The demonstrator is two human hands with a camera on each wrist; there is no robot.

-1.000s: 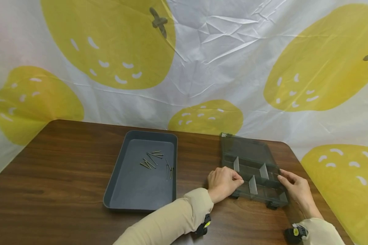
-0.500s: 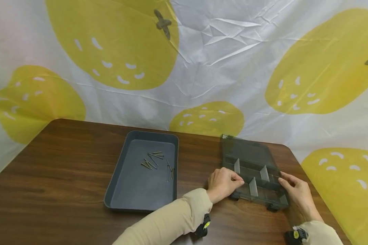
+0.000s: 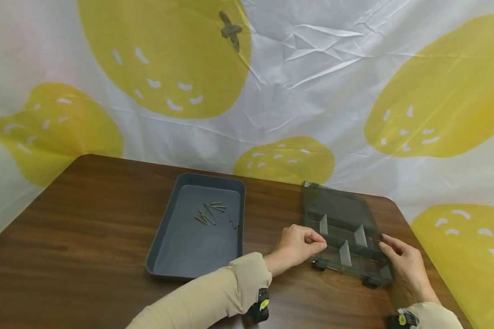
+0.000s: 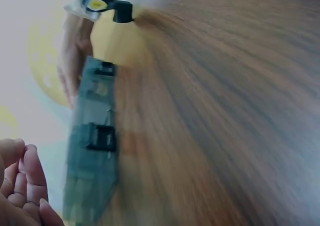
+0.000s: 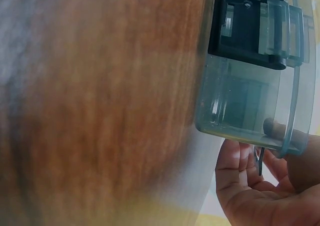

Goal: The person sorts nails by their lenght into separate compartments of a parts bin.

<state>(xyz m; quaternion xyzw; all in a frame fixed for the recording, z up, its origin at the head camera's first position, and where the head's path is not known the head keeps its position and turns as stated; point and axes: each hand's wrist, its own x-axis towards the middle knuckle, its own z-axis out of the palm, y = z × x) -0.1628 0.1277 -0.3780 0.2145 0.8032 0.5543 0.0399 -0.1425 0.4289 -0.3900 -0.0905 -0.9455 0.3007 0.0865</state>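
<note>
A smoky see-through compartment box [image 3: 356, 270] with light grey dividers [image 3: 345, 253] lies on the table, its lid [image 3: 339, 203] swung back. My right hand [image 3: 407, 265] grips the box's right end. In the right wrist view, the thumb overlaps the end wall and the fingers are beneath it, with a thin dark piece [image 5: 260, 161] among them. Near the box's left front corner hovers my left hand [image 3: 294, 246], thumb and forefinger tips close together; the left wrist view shows nothing between them. Several thin nails [image 3: 211, 211] lie in a grey tray [image 3: 183, 251] at left.
Brown wood-grain table [image 3: 86, 237] extends left of the tray and between tray and box. Two black latches [image 3: 371, 282] sit on the box's front side. Behind the table hangs a white cloth [image 3: 214, 130] with yellow fruit prints. Wrist cameras [image 3: 259, 306] are strapped over both sleeves.
My left hand has drawn slightly away from the box, to the left. The right hand keeps its hold on the box end. The head view has shifted a little left.
</note>
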